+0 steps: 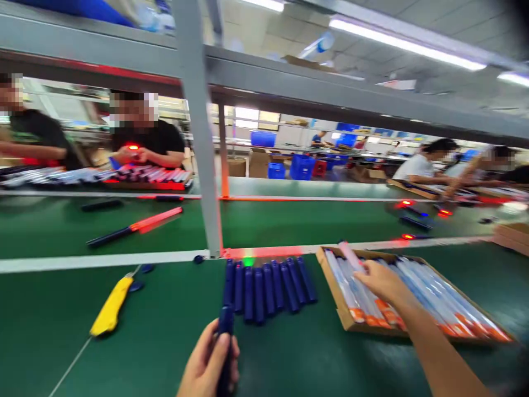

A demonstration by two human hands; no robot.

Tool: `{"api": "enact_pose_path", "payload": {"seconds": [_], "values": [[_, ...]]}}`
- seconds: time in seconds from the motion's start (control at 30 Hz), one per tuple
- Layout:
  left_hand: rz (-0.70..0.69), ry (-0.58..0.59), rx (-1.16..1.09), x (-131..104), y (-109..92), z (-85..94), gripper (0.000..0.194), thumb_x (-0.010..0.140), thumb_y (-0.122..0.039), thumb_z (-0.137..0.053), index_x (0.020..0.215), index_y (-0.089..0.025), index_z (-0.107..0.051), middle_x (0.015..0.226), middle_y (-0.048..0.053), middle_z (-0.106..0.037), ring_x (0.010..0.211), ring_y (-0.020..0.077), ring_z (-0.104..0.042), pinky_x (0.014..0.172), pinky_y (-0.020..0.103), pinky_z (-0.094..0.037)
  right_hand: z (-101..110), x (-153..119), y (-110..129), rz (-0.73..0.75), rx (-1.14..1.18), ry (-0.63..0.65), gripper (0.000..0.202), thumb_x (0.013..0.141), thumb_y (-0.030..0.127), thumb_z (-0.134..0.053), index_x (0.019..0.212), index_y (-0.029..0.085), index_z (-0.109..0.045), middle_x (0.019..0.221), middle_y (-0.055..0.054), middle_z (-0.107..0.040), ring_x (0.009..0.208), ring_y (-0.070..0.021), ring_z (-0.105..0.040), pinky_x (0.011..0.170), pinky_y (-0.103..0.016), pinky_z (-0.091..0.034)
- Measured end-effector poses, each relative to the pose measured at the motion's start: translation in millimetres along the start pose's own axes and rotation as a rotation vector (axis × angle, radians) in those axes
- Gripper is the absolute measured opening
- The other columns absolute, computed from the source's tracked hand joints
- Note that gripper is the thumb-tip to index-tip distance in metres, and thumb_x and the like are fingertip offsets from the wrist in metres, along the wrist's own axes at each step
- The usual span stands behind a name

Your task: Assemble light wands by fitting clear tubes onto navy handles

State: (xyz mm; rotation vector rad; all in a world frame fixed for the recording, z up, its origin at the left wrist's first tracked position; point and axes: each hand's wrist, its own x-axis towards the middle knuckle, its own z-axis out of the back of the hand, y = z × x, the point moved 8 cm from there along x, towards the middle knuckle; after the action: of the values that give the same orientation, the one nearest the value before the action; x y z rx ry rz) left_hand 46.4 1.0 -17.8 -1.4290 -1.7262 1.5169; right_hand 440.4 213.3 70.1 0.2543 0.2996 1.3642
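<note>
My left hand [210, 355] is wrapped round a dark blue light-wand handle [225, 320], held upright near the front of the green bench. Just beyond it, several similar blue handles [259, 292] lie side by side in a row, one glowing green at its far end. On the right, my right hand [382, 284] reaches over a shallow cardboard box [341, 320] and grips a pale pinkish translucent tube [350, 256]. Inside that box lie several clear tubes [430, 295] with orange ends, partly hidden by my forearm.
A yellow electric screwdriver [111, 306] with a cord lies at left, near small dark caps [136, 286]. A grey post [200, 127] rises from the bench to a shelf. Beyond it lies a red-lit wand [155, 220]; co-workers [149, 140] sit across.
</note>
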Motion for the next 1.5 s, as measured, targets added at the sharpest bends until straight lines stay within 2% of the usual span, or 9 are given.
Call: {"api": "enact_pose_path", "payload": {"seconds": [0.1,0.23,0.33,0.57,0.77,1.0,1.1,1.33,1.5], "values": [[0.038,0.215,-0.001,-7.2,12.4,-33.5,0.06,0.079,-0.063,-0.07,0.119,-0.021,-0.055,0.078,0.0,-0.064,0.05,0.0126,-0.059,0.041,0.022,-0.046,-4.2,-28.7,23.7,0.083,0.847,-0.083,0.025,0.073,0.041,-0.067,0.087,0.022,-0.057,0.089,-0.009,-0.07,0.083,-0.0265,-0.068,0.073,-0.039,-0.055],[0.092,0.424,0.068,-22.5,36.0,-67.0,0.061,0.085,-0.067,-0.06,0.125,-0.021,-0.052,0.084,0.002,-0.063,0.048,0.0108,-0.06,0.036,0.018,-0.04,-38.7,-94.1,107.5,0.201,1.693,0.275,0.025,0.067,0.031,-0.072,0.081,0.023,-0.054,0.065,0.004,-0.055,0.062,-0.017,-0.058,0.055,-0.031,-0.053],[0.107,0.491,0.134,-33.3,46.5,-80.8,0.068,0.083,-0.072,-0.059,0.127,-0.021,-0.051,0.08,0.0,-0.062,0.043,0.0082,-0.057,0.036,0.016,-0.037,-55.0,-117.2,140.1,0.13,1.761,0.207,0.026,0.069,0.024,-0.073,0.083,0.023,-0.051,0.061,0.007,-0.053,0.057,-0.0171,-0.06,0.047,-0.029,-0.05],[0.041,0.438,0.436,-46.5,50.6,-85.1,0.063,0.093,-0.058,-0.051,0.14,-0.016,-0.048,0.084,0.005,-0.067,0.055,0.0122,-0.06,0.048,0.023,-0.048,-74.6,-133.2,142.6,-0.031,1.841,0.131,0.029,0.077,0.027,-0.072,0.096,0.025,-0.05,0.055,0.011,-0.048,0.041,-0.0104,-0.047,0.037,-0.021,-0.041],[-0.4,0.462,0.796,-50.7,15.1,-96.4,0.046,0.099,-0.03,-0.046,0.143,-0.02,-0.048,0.136,0.013,-0.064,0.12,0.0237,-0.064,0.1,0.035,-0.053,-71.7,-131.4,143.4,-0.02,1.849,0.102,0.027,0.078,0.026,-0.072,0.081,0.023,-0.045,0.055,0.011,-0.046,0.04,-0.0069,-0.04,0.036,-0.019,-0.036],[-0.737,0.307,1.139,-49.4,11.3,-97.0,0.049,0.098,-0.02,-0.043,0.147,-0.022,-0.042,0.098,0.009,-0.073,0.077,0.0249,-0.073,0.063,0.036,-0.061,-83.4,-134.4,137.1,-0.117,1.757,0.011,0.026,0.081,0.027,-0.072,0.087,0.025,-0.046,0.052,0.012,-0.044,0.039,-0.008,-0.04,0.036,-0.019,-0.037],[-0.628,0.334,0.979,-49.2,10.9,-97.2,0.044,0.098,-0.025,-0.044,0.142,-0.022,-0.047,0.102,0.01,-0.072,0.083,0.0244,-0.072,0.07,0.036,-0.06,-82.7,-135.2,141.3,-0.109,1.77,0.048,0.03,0.08,0.028,-0.075,0.086,0.025,-0.046,0.053,0.012,-0.044,0.041,-0.0079,-0.04,0.037,-0.019,-0.037],[0.33,0.654,0.006,-60.9,32.4,-117.4,0.046,0.088,-0.064,-0.057,0.101,-0.019,-0.058,0.069,-0.005,-0.051,0.037,0.0021,-0.036,0.033,0.015,-0.029,-64.5,-132.0,177.5,0.177,1.995,0.698,0.023,0.085,0.035,-0.071,0.089,0.022,-0.052,0.066,0.007,-0.047,0.048,-0.0083,-0.044,0.039,-0.019,-0.042],[0.288,0.632,0.132,-57.2,23.1,-116.9,0.044,0.089,-0.063,-0.058,0.091,-0.019,-0.057,0.068,-0.005,-0.051,0.038,0.0027,-0.037,0.035,0.015,-0.03,-58.6,-128.4,176.6,0.19,2.156,0.597,0.022,0.088,0.038,-0.069,0.095,0.022,-0.055,0.061,0.011,-0.038,0.04,-0.0037,-0.026,0.033,-0.013,-0.03]]}}
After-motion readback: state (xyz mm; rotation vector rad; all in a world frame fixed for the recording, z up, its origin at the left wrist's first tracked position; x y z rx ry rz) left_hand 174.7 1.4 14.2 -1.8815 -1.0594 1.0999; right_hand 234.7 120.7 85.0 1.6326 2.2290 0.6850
